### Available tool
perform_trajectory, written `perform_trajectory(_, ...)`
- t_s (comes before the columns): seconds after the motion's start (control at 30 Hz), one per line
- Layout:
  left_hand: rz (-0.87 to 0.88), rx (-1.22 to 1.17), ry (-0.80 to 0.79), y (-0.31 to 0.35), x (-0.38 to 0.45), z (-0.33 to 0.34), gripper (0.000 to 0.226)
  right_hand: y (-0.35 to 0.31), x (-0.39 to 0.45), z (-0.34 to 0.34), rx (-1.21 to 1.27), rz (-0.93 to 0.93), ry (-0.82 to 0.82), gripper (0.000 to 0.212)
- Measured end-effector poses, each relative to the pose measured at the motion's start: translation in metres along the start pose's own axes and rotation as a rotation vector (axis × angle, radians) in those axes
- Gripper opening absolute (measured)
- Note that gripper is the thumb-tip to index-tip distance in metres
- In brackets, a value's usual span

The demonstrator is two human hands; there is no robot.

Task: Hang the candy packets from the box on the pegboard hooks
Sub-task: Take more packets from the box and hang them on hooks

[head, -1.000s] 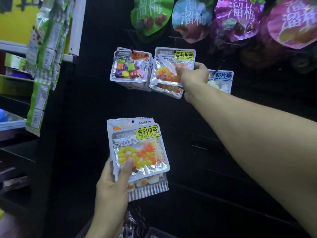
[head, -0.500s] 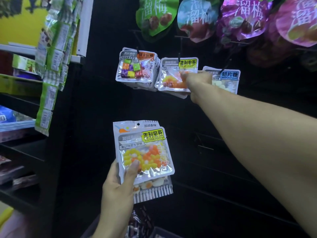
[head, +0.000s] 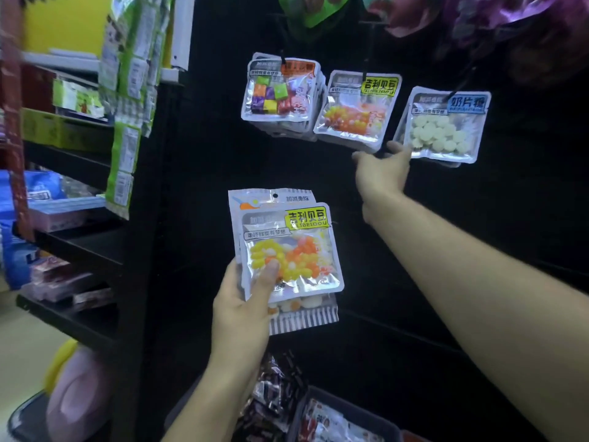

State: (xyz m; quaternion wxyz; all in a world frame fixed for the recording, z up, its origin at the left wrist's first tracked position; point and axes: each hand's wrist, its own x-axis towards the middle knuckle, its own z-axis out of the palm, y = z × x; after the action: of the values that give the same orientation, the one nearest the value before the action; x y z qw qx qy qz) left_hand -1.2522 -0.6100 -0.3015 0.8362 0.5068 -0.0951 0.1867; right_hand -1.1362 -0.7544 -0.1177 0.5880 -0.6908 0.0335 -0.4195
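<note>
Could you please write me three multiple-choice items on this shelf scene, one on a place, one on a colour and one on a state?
1. Where does the white-tablet packet hang among the three small packets on the hooks?
A. leftmost
B. middle
C. rightmost

2. What colour is the label on the jelly-bean packet in the left hand?
A. yellow
B. blue
C. red

3. What is the right hand doing?
A. gripping a packet
B. open, fingers spread just under the hung packets
C. resting in the box

Key:
1 C: it hangs right of the hung jelly-bean packet and the cube-candy packet.
2 A: the label at its top right corner is yellow with black characters.
3 B: its fingers are extended and curl round nothing.
</note>
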Motion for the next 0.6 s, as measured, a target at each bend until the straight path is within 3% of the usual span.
perform_trajectory(0.17,0.016,-0.046,0.040,-0.001,-0.002,0.000,0.029,0.028,-0.093,-0.031,0.064,-0.106,-0.336,0.032)
perform_trajectory(0.27,0.033,-0.072,0.066,-0.004,-0.004,0.001,0.032,0.042,-0.127,-0.046,0.068,-0.098,-0.440,0.037)
perform_trajectory(0.37,0.050,-0.075,0.079,-0.006,-0.004,0.003,0.033,0.053,-0.141,-0.055,0.051,-0.019,-0.477,0.048)
perform_trajectory(0.43,0.078,-0.040,0.070,-0.008,-0.004,0.004,0.034,0.055,-0.140,-0.058,0.018,0.024,-0.487,0.043)
perform_trajectory(0.6,0.066,-0.022,0.061,-0.013,-0.001,0.003,0.036,0.054,-0.116,-0.065,-0.006,0.008,-0.348,0.038)
